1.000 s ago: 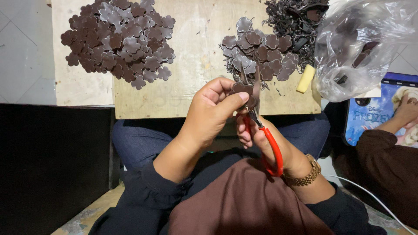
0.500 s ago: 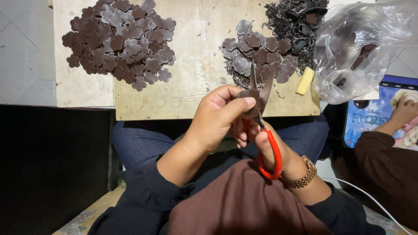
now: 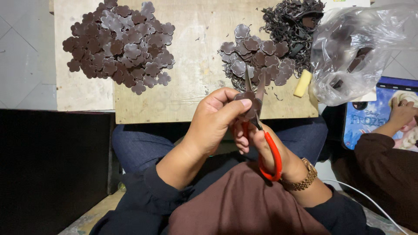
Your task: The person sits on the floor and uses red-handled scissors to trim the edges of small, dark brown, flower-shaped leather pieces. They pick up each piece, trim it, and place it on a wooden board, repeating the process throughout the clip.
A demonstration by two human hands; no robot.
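At frame centre, left hand [image 3: 213,124] pinches flower piece [image 3: 245,96]; right hand [image 3: 261,146] grips open scissors [image 3: 257,113]. Turn the piece, not the blades.

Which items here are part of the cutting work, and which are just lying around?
In use:
- left hand holding a brown flower-shaped piece
- right hand working the red-handled scissors, blades open
- two piles of brown pieces
- tangle of offcuts
- wooden board

Lying about:
- clear plastic bag
- yellow block
- picture book under another person's hand

Single head-worn view, steeply downward, close above hands [image 3: 235,126] and lap.
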